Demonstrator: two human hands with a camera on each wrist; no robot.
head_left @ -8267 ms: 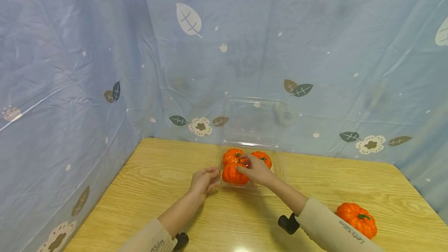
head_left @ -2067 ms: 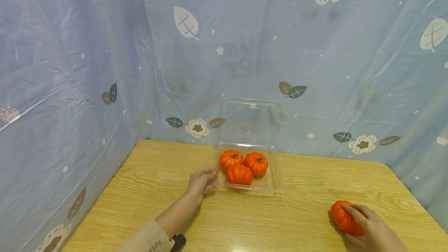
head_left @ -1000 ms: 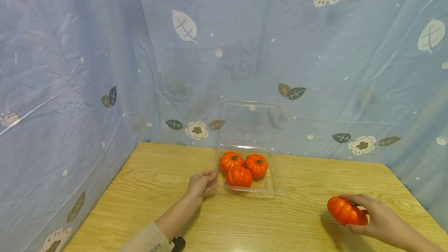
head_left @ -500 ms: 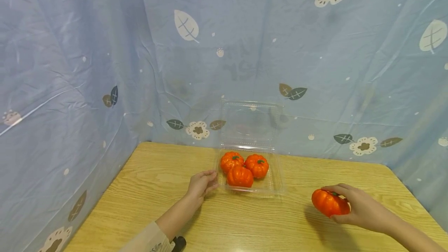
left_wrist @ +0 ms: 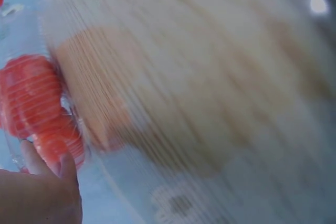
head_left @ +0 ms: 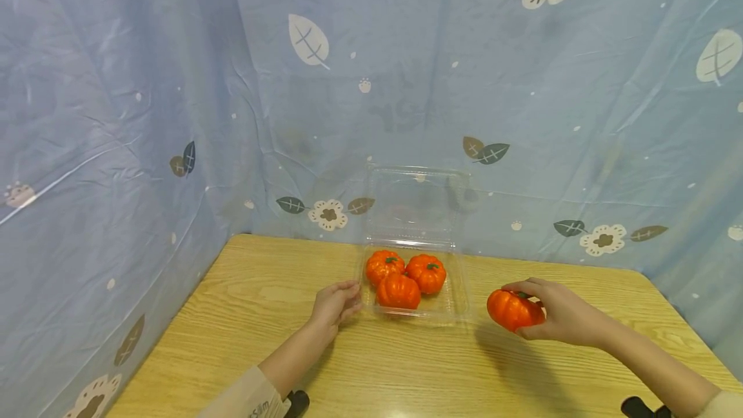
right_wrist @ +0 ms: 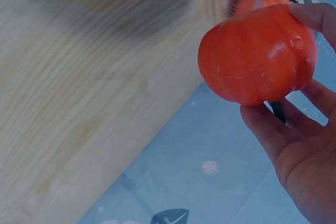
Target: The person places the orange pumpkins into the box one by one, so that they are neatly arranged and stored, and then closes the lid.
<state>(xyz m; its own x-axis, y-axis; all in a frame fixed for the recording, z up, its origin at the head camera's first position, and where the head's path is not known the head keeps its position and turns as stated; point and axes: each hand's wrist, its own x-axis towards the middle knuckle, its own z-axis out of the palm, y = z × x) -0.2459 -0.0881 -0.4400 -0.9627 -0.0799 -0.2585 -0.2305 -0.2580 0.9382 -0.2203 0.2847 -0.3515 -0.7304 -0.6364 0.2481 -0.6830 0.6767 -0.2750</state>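
Note:
My right hand [head_left: 557, 311] grips an orange toy pumpkin [head_left: 509, 310] with a green stem, tilted and raised over the table to the right of the clear plastic box. In the right wrist view, thumb and fingers hold the pumpkin [right_wrist: 254, 56] at its stem side and edges. The hinged clear box [head_left: 467, 298] stands with its lid [head_left: 412, 205] up. Three similar pumpkins [head_left: 398, 291] sit together in its left and middle part. My left hand [head_left: 332, 304] has its fingertips at the box's left wall, beside the pumpkins [left_wrist: 34, 95] seen through the plastic.
The wooden table [head_left: 278, 269] runs back to a blue patterned curtain [head_left: 325, 108], which also closes off the left side. The raised lid stands close before the back curtain. Black wrist straps [head_left: 297, 402] show at the lower edge.
My right hand let go of a pumpkin in the box, took the one from the table's right, lifted it and carried it left toward the box. My left hand has stayed beside the box.

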